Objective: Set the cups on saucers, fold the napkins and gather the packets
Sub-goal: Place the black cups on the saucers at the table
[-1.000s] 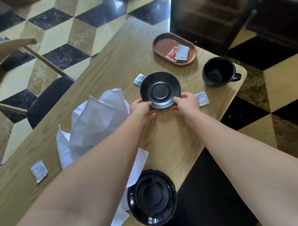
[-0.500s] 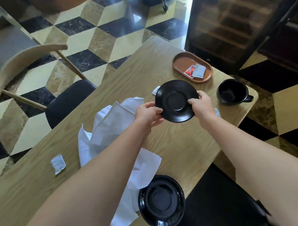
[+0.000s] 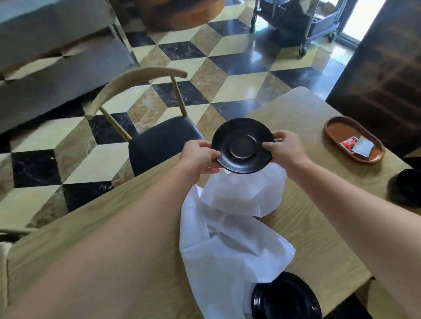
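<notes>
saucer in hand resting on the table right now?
No: both the left hand and the right hand hold the black saucer tilted in the air above the white napkins.

No readable text found, printing on the red packet and the grey packet in the brown tray too blurred to be read

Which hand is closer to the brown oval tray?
Right. The right hand grips the black saucer on the side toward the brown oval tray; the left hand grips the far side.
</notes>
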The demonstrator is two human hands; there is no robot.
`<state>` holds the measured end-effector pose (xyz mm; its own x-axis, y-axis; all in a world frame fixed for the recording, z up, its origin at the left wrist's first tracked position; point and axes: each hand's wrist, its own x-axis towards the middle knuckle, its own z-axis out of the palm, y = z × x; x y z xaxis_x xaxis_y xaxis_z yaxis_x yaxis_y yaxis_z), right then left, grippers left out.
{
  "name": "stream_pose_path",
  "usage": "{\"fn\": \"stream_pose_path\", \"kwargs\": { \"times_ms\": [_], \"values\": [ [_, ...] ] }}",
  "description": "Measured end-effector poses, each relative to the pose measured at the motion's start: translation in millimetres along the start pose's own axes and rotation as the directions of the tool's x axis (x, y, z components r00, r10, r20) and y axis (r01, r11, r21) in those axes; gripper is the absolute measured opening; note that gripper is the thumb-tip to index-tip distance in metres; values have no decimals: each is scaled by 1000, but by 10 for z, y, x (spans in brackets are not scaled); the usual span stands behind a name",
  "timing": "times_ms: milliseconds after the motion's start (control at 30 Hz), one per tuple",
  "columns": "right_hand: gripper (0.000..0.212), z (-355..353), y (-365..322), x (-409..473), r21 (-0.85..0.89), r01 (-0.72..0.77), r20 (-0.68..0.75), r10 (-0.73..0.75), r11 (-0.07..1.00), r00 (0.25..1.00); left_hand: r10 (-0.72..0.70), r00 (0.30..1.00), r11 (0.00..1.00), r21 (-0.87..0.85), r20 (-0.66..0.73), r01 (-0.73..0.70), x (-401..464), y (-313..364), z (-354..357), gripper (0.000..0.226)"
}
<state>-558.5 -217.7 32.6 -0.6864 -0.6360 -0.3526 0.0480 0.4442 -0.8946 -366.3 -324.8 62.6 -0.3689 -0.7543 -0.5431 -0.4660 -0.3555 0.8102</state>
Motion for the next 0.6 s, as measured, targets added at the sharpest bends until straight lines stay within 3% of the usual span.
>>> {"fn": "stream_pose_path", "kwargs": {
  "times_ms": [167, 300, 600],
  "values": [
    [7, 855, -180, 270, -272, 82, 105, -56, 959, 993, -44, 994, 998, -49, -103, 39, 310, -217, -730, 16],
    [15, 1371, -229, 486, -426, 149, 154, -90, 892, 984, -75, 985, 992, -110, -153, 58, 631, -510, -1084, 18],
    [12, 2006, 109, 817, -468, 61, 169, 22, 882, 985, -120, 977, 983, -158, -176, 92, 1125, -1028, -1380, 24]
  ]
}}
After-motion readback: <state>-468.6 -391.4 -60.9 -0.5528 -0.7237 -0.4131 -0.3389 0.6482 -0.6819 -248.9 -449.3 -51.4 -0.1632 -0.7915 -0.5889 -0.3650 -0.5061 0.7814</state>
